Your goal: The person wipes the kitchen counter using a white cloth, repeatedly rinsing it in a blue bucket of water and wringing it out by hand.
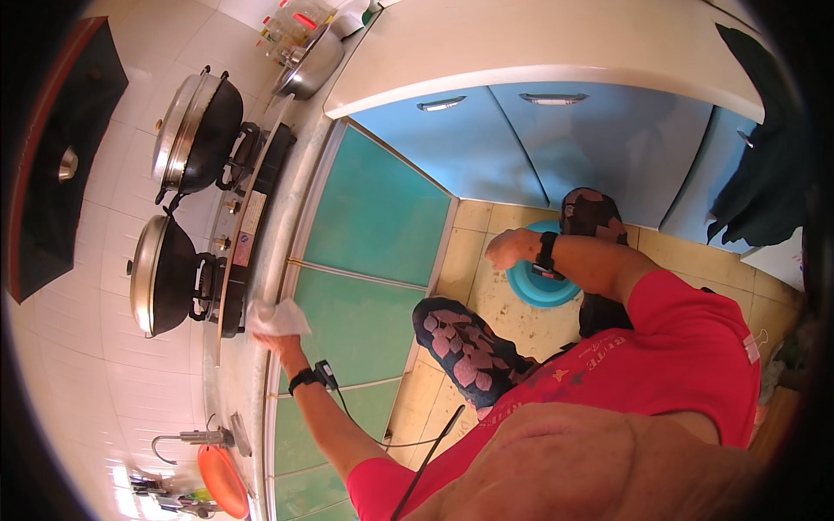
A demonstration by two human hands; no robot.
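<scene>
My left hand (pixel 277 340) grips a white cloth (pixel 280 317) at the front edge of the stone counter (pixel 266 280), beside the gas stove (pixel 242 241). Over the tiled floor, my right hand (pixel 511 249) hangs at the rim of a blue plastic basin (pixel 544 296); its fingers look curled, and whether they hold anything is hidden. Both wrists wear black straps with small devices, the left one with a cable. Two lidded woks, one upper (pixel 208 133) and one lower (pixel 166 277), stand on the stove.
Green cabinet doors (pixel 365 267) run below the counter. Blue cabinets (pixel 586 143) stand beyond the basin, under a cream top (pixel 521 45). A steel bowl (pixel 316 65) and bottles stand past the stove; a faucet (pixel 205 437) and an orange basin (pixel 221 478) are at lower left. Dark cloth (pixel 762 150) hangs right.
</scene>
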